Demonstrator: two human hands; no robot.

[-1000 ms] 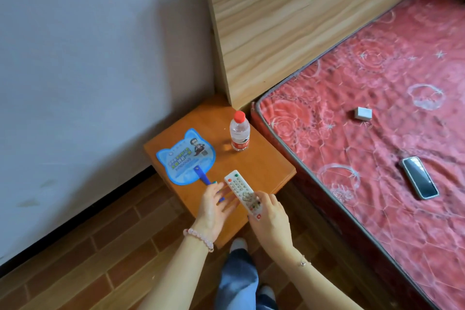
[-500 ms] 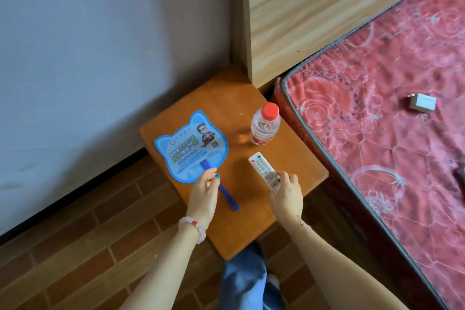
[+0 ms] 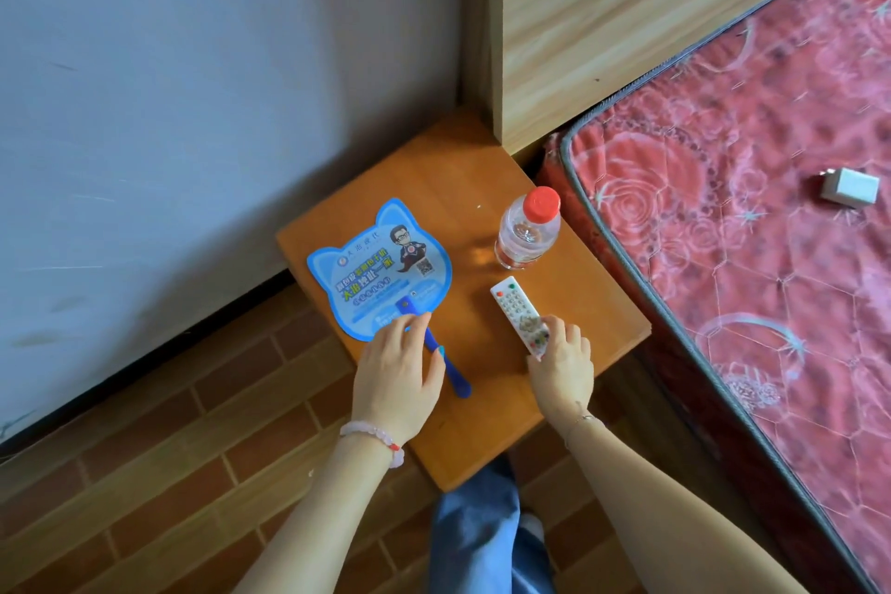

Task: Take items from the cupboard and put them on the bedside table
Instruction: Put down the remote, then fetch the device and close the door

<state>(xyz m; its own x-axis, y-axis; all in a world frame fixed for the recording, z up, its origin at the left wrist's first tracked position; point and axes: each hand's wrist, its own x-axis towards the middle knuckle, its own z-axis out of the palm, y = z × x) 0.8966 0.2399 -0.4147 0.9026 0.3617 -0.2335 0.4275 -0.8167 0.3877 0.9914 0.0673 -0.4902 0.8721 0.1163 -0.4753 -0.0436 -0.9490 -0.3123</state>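
blue cat-shaped fan (image 3: 381, 273) lies flat at the orange bedside table's (image 3: 448, 169) nine o'clock; clear red-capped bottle (image 3: 529, 229) stands upright at two; white remote (image 3: 518, 314) flat at four.

Bare forearms, a pink bead bracelet (image 3: 370, 437), a thin chain bracelet (image 3: 584, 420), blue jeans (image 3: 475, 531).

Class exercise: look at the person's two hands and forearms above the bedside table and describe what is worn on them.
Both forearms are bare, with no sleeves. The left hand has teal-painted fingernails, and its wrist carries a bracelet of pale pink beads with one red bead. The right hand has a thin chain bracelet at the wrist. No rings are visible.
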